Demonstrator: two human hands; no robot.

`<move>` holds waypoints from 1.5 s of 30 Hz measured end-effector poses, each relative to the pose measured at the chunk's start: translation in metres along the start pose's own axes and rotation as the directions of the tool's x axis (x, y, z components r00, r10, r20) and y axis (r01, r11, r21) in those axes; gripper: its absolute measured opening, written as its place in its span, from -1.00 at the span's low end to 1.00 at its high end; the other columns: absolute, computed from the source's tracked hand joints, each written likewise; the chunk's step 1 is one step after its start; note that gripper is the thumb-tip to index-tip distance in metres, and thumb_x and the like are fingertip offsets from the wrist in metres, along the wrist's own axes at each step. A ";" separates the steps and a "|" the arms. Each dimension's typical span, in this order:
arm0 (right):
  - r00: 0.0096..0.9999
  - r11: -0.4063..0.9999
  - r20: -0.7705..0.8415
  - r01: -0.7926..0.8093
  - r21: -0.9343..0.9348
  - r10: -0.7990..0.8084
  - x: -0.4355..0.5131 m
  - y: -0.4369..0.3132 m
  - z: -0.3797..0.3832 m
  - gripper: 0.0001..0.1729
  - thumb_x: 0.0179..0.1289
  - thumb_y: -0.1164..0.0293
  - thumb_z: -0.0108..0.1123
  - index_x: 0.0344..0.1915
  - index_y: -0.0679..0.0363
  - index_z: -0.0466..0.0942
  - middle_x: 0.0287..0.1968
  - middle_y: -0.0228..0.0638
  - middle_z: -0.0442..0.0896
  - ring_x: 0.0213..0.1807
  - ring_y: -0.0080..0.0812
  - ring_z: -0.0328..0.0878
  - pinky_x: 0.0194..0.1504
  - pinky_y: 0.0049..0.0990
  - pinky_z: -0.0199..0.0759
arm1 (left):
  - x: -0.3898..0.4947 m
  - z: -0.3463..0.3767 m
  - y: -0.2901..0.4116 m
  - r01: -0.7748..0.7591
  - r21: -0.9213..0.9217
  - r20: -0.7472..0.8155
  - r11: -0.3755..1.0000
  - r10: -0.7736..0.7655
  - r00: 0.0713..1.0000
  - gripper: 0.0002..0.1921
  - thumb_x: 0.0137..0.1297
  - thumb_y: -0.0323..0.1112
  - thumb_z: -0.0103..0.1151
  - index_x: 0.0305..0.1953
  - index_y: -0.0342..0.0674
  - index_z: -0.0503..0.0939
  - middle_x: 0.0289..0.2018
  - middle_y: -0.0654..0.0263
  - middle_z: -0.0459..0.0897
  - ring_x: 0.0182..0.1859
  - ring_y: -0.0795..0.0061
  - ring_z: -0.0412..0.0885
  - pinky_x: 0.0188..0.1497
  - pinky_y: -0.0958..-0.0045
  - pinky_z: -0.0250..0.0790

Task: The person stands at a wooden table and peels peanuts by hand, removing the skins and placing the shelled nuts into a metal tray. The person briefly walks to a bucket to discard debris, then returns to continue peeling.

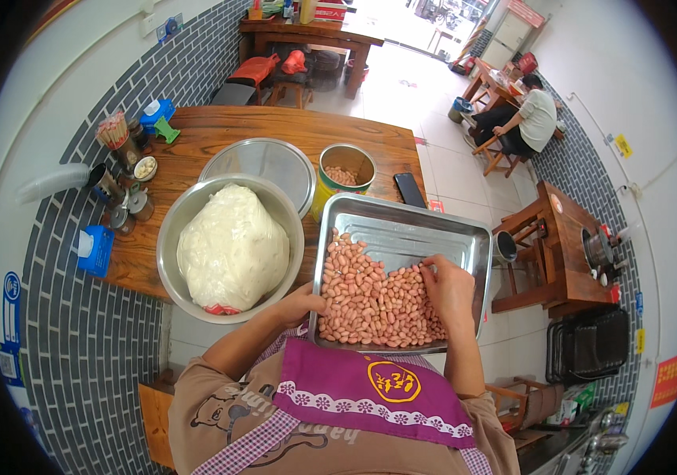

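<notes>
A rectangular metal tray (409, 217) lies before me, its near part covered with pink-skinned peanuts (368, 297). My left hand (305, 304) grips the tray's left rim. At the right edge of the peanuts, my right hand (448, 285) touches them with bent fingertips; whether it pinches one I cannot tell. Behind the tray stands a tin can (347, 169) with more peanuts inside. A steel basin (172, 279) to the left holds a large pale mass in clear plastic (234, 246), which looks like dough. A round metal lid (261, 160) lies behind the basin, partly hidden by it.
The wooden table (219, 122) also bears a black phone (410, 190), blue tissue packs (96, 250), chopsticks in a holder (114, 133), lidded jars (140, 205) and a small bowl (145, 168). A seated person (537, 122) is at another table, back right. A pot (598, 246) stands on the right-hand table.
</notes>
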State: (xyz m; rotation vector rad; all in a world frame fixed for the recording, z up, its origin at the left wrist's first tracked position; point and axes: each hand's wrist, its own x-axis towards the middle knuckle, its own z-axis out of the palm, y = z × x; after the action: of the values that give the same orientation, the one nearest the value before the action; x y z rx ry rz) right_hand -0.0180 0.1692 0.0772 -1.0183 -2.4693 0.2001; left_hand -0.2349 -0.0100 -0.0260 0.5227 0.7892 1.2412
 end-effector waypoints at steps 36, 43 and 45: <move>0.876 -0.454 0.481 -0.416 0.788 0.031 0.007 0.024 -0.006 -0.51 0.37 0.29 -0.29 -0.04 0.48 0.44 -0.27 -0.02 0.59 -0.59 -0.57 0.19 -0.65 -0.73 0.13 | -0.006 0.008 0.007 -0.001 0.022 -0.108 1.000 0.003 0.994 -0.16 -0.17 -0.40 0.13 0.27 -0.48 0.15 0.10 -0.05 0.44 0.09 0.17 0.53 0.12 0.19 0.47; 0.818 -0.532 0.559 -0.416 0.738 0.136 0.013 0.008 -0.012 -0.53 0.41 0.33 -0.24 0.07 0.51 0.39 -0.16 0.01 0.58 -0.47 -0.51 0.30 -0.59 -0.70 0.18 | -0.010 0.014 0.009 -0.013 0.009 -0.102 1.000 0.014 0.995 -0.16 -0.18 -0.41 0.13 0.27 -0.49 0.14 0.10 -0.05 0.44 0.09 0.17 0.53 0.11 0.20 0.48; 0.691 -0.584 0.635 -0.371 0.721 0.345 0.014 0.002 -0.010 -0.61 0.41 0.39 -0.18 0.04 0.49 0.40 -0.25 -0.08 0.57 -0.43 -0.51 0.32 -0.58 -0.70 0.18 | -0.009 0.013 0.009 0.005 0.004 -0.112 1.000 -0.004 0.994 -0.15 -0.18 -0.41 0.12 0.27 -0.48 0.14 0.11 -0.04 0.43 0.10 0.17 0.52 0.12 0.20 0.46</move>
State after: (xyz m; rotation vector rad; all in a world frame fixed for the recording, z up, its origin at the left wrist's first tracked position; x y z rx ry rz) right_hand -0.0202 0.1802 0.0908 -0.8673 -0.5338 2.1691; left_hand -0.2314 -0.0152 -0.0092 0.4570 0.8874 1.2737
